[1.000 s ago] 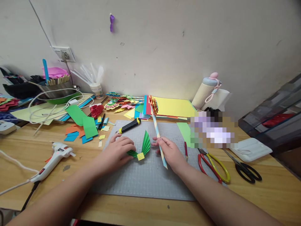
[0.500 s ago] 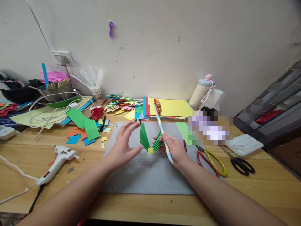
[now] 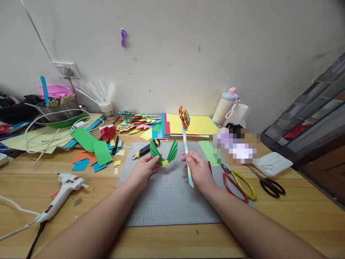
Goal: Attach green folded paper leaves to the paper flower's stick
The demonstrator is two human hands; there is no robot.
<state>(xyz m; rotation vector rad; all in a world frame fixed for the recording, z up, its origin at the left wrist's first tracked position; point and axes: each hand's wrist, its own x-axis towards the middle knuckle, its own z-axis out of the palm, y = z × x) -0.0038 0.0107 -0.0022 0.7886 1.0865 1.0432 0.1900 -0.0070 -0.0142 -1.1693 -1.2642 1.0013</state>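
Observation:
Between the fingers of my left hand (image 3: 145, 167) are pleated green paper leaves (image 3: 171, 151), joined at the bottom by a small yellow paper piece (image 3: 165, 163). My right hand (image 3: 198, 168) is closed around the striped blue, white and yellow stem of a paper flower (image 3: 184, 118). Its orange and yellow bloom points up and away from me. Leaves and flower are apart, both held above the grey cutting mat (image 3: 172, 205). Behind my left hand a black and yellow utility knife (image 3: 145, 149) lies on the mat.
At left lies a white glue gun (image 3: 63, 192) with its cord, near green paper pieces (image 3: 101, 151) and a red paper rose (image 3: 108, 133). Red-and-yellow-handled scissors (image 3: 237, 185) and black scissors (image 3: 269, 187) are at right. Stacked coloured paper (image 3: 192, 125) and a bottle (image 3: 225, 108) stand behind.
The green leaves have passed from my right hand to my left, which has closed on them. My right hand keeps the flower, now more upright. The utility knife has come into full view.

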